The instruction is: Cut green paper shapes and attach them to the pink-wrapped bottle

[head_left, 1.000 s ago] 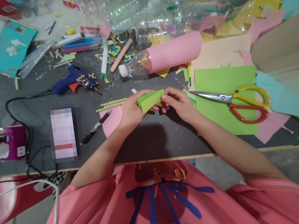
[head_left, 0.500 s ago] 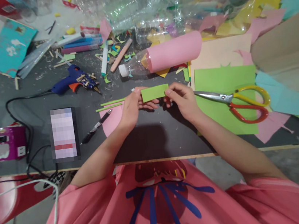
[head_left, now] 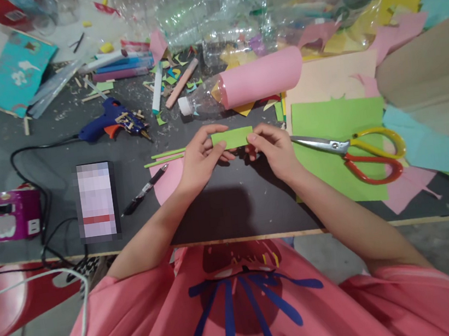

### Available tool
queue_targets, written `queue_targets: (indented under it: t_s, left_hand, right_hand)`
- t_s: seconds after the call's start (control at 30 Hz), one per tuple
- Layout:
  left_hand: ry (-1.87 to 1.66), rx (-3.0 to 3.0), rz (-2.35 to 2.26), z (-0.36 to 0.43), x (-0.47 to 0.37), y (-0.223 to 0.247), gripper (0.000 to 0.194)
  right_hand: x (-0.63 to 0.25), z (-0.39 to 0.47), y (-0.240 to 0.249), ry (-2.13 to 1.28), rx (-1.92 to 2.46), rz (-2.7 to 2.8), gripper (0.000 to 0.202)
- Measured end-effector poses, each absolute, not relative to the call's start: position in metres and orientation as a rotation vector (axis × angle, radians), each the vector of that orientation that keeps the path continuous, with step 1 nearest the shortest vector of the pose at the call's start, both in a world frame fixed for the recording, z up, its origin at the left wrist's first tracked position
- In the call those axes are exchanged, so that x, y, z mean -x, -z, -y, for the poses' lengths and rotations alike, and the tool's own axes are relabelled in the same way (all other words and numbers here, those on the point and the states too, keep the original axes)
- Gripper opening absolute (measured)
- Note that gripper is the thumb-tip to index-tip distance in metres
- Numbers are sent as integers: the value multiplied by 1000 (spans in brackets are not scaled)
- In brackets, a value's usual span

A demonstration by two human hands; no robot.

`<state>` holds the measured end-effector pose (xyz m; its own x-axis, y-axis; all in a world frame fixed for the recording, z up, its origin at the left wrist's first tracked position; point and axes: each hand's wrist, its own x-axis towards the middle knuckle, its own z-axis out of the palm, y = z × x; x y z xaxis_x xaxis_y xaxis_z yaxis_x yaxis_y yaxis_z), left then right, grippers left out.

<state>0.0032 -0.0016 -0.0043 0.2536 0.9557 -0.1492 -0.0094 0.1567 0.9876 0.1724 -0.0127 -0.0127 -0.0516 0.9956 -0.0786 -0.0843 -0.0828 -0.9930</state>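
Note:
A small green paper strip is held level above the dark table between both hands. My left hand pinches its left end, thumb on top and fingers partly behind. At the right end, my right hand grips it between thumb and fingers. Scissors with one yellow and one red handle lie beside my right hand on a green sheet. Left of my left hand are two thin green strips, a pink paper piece and a black pen.
A clear bottle wrapped in pink paper lies beyond my hands. A blue glue gun, a phone and a purple box with cables are on the left. Clear plastic bottles and paper scraps crowd the back.
My left thumb has moved onto the front of the green strip's left end, and the left fingers now reach above its top edge. My right hand has barely moved.

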Motion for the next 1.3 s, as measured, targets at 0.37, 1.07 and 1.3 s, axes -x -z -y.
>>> queue_targets:
  t_s: [0.37, 1.07, 1.3]
  left_hand:
    - [-947, -1302, -1037, 1, -3, 12, 29]
    - [-929, -1284, -1069, 2, -5, 10, 20]
    - [-989, -1231, -1084, 1, -4, 10, 20]
  right_hand:
    - [-172, 11, 18, -1279, 1191, 1159, 40]
    - [-174, 10, 16, -1271, 1168, 1123, 29]
    - [-173, 11, 14, -1308, 1190, 1183, 43]
